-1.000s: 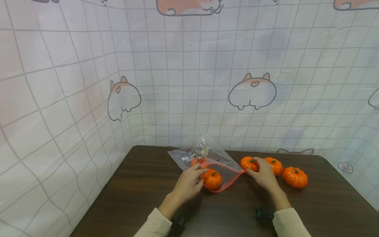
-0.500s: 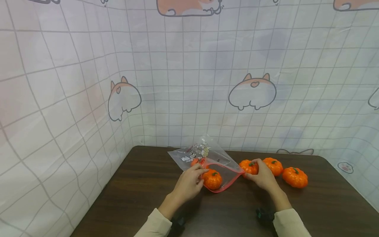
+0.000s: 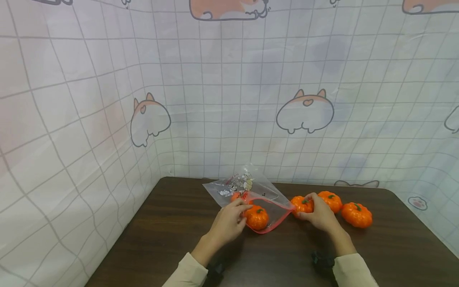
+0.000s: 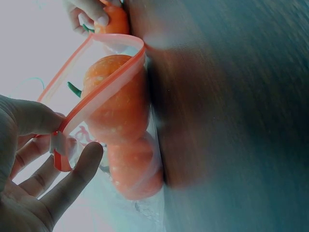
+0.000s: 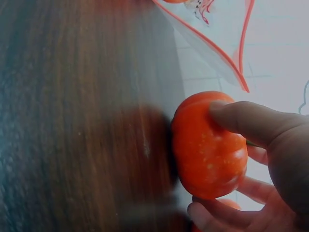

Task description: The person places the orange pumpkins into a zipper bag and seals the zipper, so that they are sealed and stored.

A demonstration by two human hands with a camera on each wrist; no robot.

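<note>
A clear zip bag (image 3: 276, 211) with a red zip edge and printed cartoon figures lies mouth toward me. Two small orange toy pumpkins are in it, one at the mouth (image 3: 257, 217) and the other (image 4: 135, 166) deeper in. At the left of the mouth, my left hand (image 3: 229, 221) pinches the red edge by its slider (image 4: 57, 142). My right hand (image 3: 320, 213) grips another pumpkin (image 5: 210, 150) just right of the bag, thumb on its near side and fingers round the far side.
Two more pumpkins, one behind my right hand (image 3: 330, 201) and one farther right (image 3: 357, 215), sit on the dark wood table (image 3: 172, 223). A patterned cloth (image 3: 229, 99) hangs behind the table and along its left side.
The pumpkin at my right hand has come slightly nearer to me, and the fingers have settled round it. My left hand and the bag have hardly moved.
</note>
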